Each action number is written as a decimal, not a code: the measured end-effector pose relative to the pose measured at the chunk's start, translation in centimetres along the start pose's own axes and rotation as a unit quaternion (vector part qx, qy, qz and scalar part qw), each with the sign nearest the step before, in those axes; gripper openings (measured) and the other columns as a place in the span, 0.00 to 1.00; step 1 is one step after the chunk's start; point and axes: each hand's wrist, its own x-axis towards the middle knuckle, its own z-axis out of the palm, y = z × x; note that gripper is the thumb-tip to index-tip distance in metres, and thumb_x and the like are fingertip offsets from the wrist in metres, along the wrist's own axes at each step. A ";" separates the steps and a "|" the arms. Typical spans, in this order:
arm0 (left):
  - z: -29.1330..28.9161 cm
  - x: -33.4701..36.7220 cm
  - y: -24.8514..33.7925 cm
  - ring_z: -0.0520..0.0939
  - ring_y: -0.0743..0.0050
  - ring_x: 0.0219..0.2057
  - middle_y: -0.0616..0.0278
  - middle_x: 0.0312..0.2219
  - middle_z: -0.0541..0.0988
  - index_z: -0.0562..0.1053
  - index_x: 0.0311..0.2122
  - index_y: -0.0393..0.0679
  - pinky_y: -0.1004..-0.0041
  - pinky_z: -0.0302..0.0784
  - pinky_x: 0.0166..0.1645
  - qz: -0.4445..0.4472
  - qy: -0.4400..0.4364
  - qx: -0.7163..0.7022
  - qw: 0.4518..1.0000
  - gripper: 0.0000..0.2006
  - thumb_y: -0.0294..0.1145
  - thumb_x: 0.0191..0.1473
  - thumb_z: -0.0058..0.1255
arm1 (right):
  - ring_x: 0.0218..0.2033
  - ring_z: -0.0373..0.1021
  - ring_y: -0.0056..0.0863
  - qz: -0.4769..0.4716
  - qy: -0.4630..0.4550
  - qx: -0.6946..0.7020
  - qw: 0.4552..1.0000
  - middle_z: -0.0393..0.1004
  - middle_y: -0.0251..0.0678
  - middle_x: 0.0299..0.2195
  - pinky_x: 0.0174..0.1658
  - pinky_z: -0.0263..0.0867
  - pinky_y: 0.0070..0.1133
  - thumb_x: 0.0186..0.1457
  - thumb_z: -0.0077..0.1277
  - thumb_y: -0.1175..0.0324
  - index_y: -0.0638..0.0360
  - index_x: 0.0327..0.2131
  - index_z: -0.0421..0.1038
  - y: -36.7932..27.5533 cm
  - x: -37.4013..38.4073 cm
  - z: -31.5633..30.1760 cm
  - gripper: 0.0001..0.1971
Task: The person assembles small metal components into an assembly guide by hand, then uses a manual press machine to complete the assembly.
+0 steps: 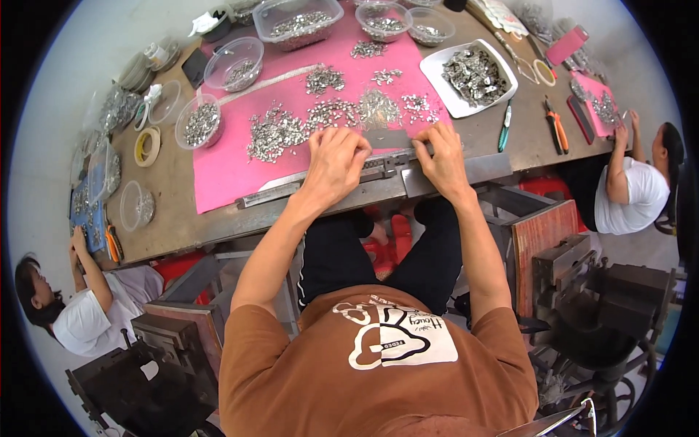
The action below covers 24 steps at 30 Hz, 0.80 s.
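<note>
Closest to the person, a long metal bar [273,195] lies near the front edge of the desk [169,191]. A bump from an arm could make it slide or turn crooked. A flat metal plate [495,167] is by its right side, right at the front edge, so the right arm could catch on it.

The left hand [336,160] is over the middle of the bar, its fingers curled and the thumb and first finger tips close together. The right hand [442,156] is across from it, its thumb and first finger bent in toward each other. I cannot tell if either one has hold of a tiny piece. If it does, a weak pinch could let the piece drop into the lap.

Just past the hands, heaps of small silver pieces [275,135] sit on the pink mat [218,178]. The heaps are close together, so a knuckle that swings wide could mix them up. A teal tool [505,127] lies to the right, and its thin tip might poke a hand that reaches without looking.

Farther off, a white tray [441,91] is piled with silver pieces. A hard knock could spill some. Behind the heaps, a big clear box [300,45] holds more, and a long reach could tip it.
</note>
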 end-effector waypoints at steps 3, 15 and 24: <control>-0.5 -1.8 0.3 0.74 0.65 0.40 0.66 0.33 0.77 0.76 0.36 0.45 0.60 0.58 0.55 -0.022 -0.006 -0.005 1.000 0.03 0.28 0.56 0.57 | 0.38 0.70 0.41 -0.009 -0.028 0.080 0.996 0.73 0.39 0.33 0.42 0.63 0.34 0.51 0.59 0.77 0.61 0.32 0.72 -2.9 0.3 0.1 0.06; -0.2 -2.2 0.7 0.76 0.64 0.42 0.66 0.34 0.77 0.77 0.35 0.45 0.58 0.60 0.56 0.033 0.022 0.066 0.997 0.07 0.28 0.50 0.62 | 0.37 0.69 0.38 -0.125 -0.051 0.072 0.988 0.73 0.36 0.33 0.42 0.63 0.30 0.47 0.59 0.78 0.60 0.32 0.73 -4.5 -0.2 2.1 0.08; 0.8 -2.3 1.8 0.76 0.64 0.39 0.66 0.32 0.77 0.77 0.38 0.44 0.58 0.60 0.57 -0.031 0.037 0.037 0.998 0.10 0.30 0.50 0.64 | 0.35 0.71 0.41 0.064 0.034 -0.050 0.996 0.74 0.39 0.30 0.41 0.63 0.34 0.54 0.59 0.72 0.59 0.33 0.77 1.0 1.7 1.0 0.03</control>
